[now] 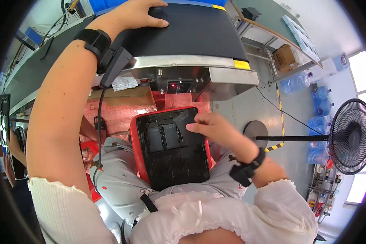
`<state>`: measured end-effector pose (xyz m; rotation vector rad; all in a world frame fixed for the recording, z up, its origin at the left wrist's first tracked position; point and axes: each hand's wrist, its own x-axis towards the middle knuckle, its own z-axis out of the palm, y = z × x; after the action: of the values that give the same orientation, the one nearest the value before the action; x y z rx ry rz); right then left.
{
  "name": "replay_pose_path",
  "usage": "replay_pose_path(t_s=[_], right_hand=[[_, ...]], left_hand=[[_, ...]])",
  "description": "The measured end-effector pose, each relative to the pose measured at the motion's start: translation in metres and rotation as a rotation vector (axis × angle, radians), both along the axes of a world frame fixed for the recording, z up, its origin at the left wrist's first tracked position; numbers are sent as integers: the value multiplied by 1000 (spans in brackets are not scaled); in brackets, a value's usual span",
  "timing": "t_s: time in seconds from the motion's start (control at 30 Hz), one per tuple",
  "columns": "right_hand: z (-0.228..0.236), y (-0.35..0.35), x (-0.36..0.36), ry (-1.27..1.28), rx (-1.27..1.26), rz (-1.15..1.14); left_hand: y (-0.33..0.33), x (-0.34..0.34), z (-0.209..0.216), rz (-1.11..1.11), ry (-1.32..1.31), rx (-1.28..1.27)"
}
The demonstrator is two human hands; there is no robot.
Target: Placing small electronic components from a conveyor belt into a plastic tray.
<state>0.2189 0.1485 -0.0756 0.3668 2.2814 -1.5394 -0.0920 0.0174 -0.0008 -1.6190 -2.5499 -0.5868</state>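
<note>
My left hand (144, 14) rests on the black conveyor belt (187, 36), with its thumb and fingers apart and nothing visible in it. A black tray (166, 164) inside a red bin (139, 156) sits between my knees. Two dark grey, flat rectangular pieces (173, 136) lie side by side in its upper part. My right hand (211, 128) is at the tray's upper right, thumb and fingers closed on the edge of another dark flat rectangular piece (184, 121). This one is tilted beside the two others. Its exact kind cannot be made out.
The belt's metal frame (183, 62) crosses just beyond the bin. A cardboard box (126, 99) is under it on the left. A black fan (349, 136) stands at the right, near several blue water bottles (321, 101). A cable (100, 122) hangs from my left wrist.
</note>
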Motion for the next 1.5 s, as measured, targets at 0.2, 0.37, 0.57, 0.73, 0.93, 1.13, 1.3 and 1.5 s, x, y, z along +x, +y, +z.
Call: replay_pose_path(t_s=[0.2, 0.37, 0.57, 0.73, 0.93, 1.13, 1.3, 1.5], right_hand=[[-126, -18, 33, 155, 595, -78], [-105, -4, 26, 101, 764, 54], [-101, -4, 29, 74, 617, 57], [-87, -9, 24, 107, 733, 134], [-131, 22, 3, 117, 460, 315], [4, -4, -23, -12, 384, 642], [123, 6, -80, 468, 70, 238], [109, 90, -212, 415, 884, -347]], left_hand=[[-22, 79, 13, 64, 172, 172], [-82, 206, 6, -159, -42, 213], [-145, 310, -120, -194, -370, -29], [-167, 334, -179, -74, -396, -42], [-163, 340, -175, -7, -384, -76], [-164, 341, -192, 82, -411, 26], [-166, 340, -190, 165, -444, 83], [-158, 334, -178, -16, -279, -145]])
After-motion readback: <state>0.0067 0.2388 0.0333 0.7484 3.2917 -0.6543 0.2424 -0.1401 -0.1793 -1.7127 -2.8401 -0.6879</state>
